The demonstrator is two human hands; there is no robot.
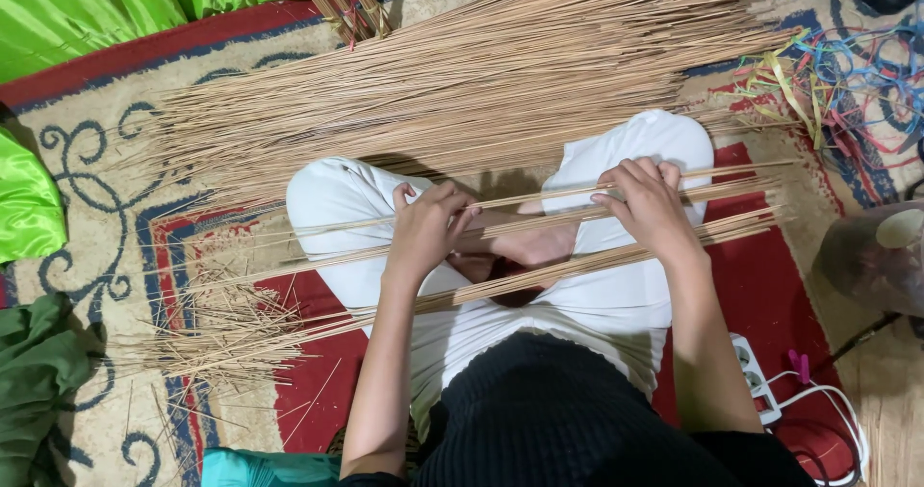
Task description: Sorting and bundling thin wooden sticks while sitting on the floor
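Your left hand (423, 232) pinches a few thin sticks (539, 219) that lie across your lap, thumb against fingers, a closed grip. Your right hand (650, 208) rests flat over the same sticks further right, fingers curled down on them; whether it truly clamps any you cannot tell from here. The sticks run left to right over your white-trousered knees, their thin ends trailing onto the carpet (87, 208) at the left.

The risk, as it looks, is snapping: these sticks are thin and long, and bending them between two hands set apart could crack one. Loose ones may also slide off your knees into the scrap heap (226, 338) at near left and get mixed with the broken bits.

Beyond your knees lies the big pile of sticks (462, 88), close enough that the ends could tangle with those in your lap. Coloured bands (847, 73) lie far right, a white power strip (756, 376) sits near right by your elbow, and green cloth (96, 11) lies far left.
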